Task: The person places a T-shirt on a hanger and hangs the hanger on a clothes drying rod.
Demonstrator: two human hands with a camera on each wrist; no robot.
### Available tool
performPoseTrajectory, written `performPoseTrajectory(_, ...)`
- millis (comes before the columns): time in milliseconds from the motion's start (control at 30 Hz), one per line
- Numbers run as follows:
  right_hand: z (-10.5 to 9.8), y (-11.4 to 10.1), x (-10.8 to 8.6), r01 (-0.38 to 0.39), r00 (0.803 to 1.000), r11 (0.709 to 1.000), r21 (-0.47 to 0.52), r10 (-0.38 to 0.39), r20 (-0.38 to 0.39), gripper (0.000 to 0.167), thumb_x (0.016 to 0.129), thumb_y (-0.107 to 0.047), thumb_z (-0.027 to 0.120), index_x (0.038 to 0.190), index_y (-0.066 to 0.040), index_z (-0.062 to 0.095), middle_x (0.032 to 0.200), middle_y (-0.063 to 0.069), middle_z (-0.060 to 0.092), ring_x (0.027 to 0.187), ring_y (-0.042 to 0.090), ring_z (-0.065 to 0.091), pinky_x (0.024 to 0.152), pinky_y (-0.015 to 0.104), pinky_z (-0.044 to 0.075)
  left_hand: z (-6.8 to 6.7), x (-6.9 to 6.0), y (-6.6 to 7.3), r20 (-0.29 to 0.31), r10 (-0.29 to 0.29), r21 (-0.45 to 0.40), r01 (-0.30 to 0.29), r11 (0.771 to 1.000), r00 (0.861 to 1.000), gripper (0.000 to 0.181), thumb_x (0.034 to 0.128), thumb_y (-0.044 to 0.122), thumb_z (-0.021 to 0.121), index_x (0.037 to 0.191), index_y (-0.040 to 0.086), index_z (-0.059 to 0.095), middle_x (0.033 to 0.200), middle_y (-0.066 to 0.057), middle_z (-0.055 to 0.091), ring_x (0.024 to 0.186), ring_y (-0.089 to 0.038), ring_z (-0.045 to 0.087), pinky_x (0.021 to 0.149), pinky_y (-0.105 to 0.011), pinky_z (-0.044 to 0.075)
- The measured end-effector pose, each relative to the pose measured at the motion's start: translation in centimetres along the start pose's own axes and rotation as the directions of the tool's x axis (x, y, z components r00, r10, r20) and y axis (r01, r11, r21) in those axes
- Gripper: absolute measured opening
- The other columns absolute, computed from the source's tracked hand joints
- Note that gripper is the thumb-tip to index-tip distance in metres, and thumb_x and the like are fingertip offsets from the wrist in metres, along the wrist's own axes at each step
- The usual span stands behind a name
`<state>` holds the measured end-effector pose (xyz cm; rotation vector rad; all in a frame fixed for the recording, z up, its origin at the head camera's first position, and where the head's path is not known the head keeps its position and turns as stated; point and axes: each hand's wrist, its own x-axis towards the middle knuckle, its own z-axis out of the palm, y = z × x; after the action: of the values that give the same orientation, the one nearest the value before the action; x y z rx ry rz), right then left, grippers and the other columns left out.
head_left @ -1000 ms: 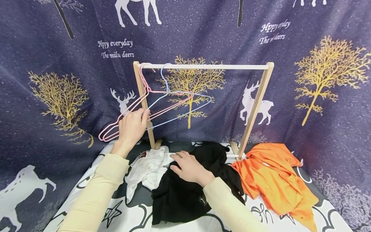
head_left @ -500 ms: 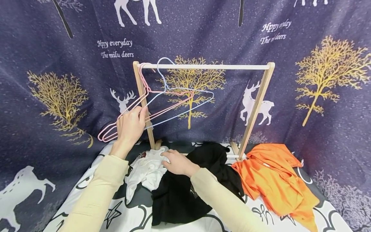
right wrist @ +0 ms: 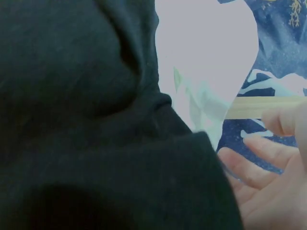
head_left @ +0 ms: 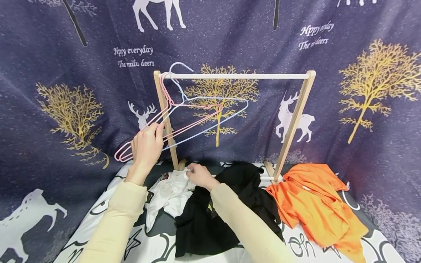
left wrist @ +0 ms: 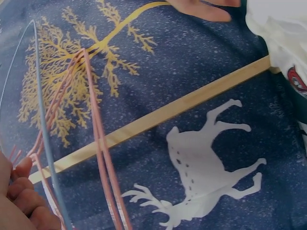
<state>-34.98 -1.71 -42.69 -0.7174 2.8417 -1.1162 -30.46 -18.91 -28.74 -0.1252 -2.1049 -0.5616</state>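
Left hand grips slim pale-blue hanger, axis 8-to-2 o'clock | right hand, loose-fingered, nearer crumpled white cloth garment, at its 8 o'clock

I can't see the stretch of the blue hanger behind the left hand, and the yellow mark on the black garment, beside the right sleeve, is too small to read. The orange garment runs off the bottom of the head view, as does that sleeve. From the right wrist, the black garment blurs and covers part of the right hand.
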Motion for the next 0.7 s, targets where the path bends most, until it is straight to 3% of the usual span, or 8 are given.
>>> performPoseTrajectory(133, 0.2, 0.0, 0.8, -0.067, 0.998, 0.997, 0.025, 0.067, 0.004, 0.032, 0.097, -0.019, 0.056, 0.125, -0.004, 0.061, 0.106, 0.010, 0.067, 0.098, 0.025, 0.063, 0.084, 0.036, 0.048, -0.4, 0.4, 0.6, -0.026, 0.010, -0.014, -0.011, 1.000, 1.000, 0.044, 0.1035, 0.044, 0.042, 0.080, 0.013, 0.062, 0.067, -0.009, 0.054, 0.065, -0.043, 0.059, 0.053, -0.050, 0.036)
performPoseTrajectory(267, 0.4, 0.1, 1.5, -0.097, 0.995, 0.994, 0.054, 0.097, 0.006, 0.035, 0.096, -0.018, 0.057, 0.128, -0.004, 0.058, 0.107, 0.011, 0.066, 0.098, 0.025, 0.062, 0.084, 0.037, 0.048, -1.2, -0.1, 0.9, -0.052, 0.017, -0.022, -0.018, 1.000, 0.998, 0.043, 0.1034, 0.041, 0.044, 0.074, 0.012, 0.056, 0.065, -0.008, 0.052, 0.062, -0.042, 0.057, 0.051, -0.049, 0.034)
performPoseTrajectory(400, 0.9, 0.4, 2.0, -0.164, 0.987, 0.978, 0.131, 0.162, 0.027, 0.042, 0.095, -0.017, 0.059, 0.134, -0.003, 0.051, 0.108, 0.011, 0.063, 0.082, 0.022, 0.060, 0.072, 0.034, 0.048, -1.9, -1.4, 0.9, -0.096, 0.007, -0.037, -0.010, 0.999, 0.995, 0.040, 0.1027, 0.037, 0.047, 0.074, 0.010, 0.058, 0.065, -0.010, 0.055, 0.060, -0.043, 0.056, 0.049, -0.048, 0.033)
performPoseTrajectory(533, 1.4, 0.6, 2.4, -0.267, 0.963, 0.943, 0.200, 0.256, 0.078, 0.054, 0.094, -0.020, 0.061, 0.143, -0.004, 0.042, 0.111, 0.015, 0.062, 0.067, 0.021, 0.057, 0.055, 0.030, 0.045, -2.3, -3.2, 0.6, -0.146, -0.017, -0.058, 0.009, 0.998, 0.989, 0.037, 0.1017, 0.032, 0.051, 0.073, 0.009, 0.056, 0.061, -0.011, 0.052, 0.058, -0.045, 0.054, 0.048, -0.048, 0.031)
performPoseTrajectory(700, 2.1, 0.5, 2.6, -0.349, 0.937, 0.889, 0.297, 0.323, 0.135, 0.050, 0.090, -0.014, 0.064, 0.133, 0.004, 0.045, 0.083, 0.017, 0.063, 0.052, 0.019, 0.058, 0.044, 0.026, 0.039, -2.8, -5.4, 0.2, -0.195, -0.071, -0.075, 0.058, 0.995, 0.978, 0.033, 0.1006, 0.027, 0.054, 0.072, 0.009, 0.058, 0.059, -0.009, 0.050, 0.057, -0.043, 0.053, 0.050, -0.048, 0.032)
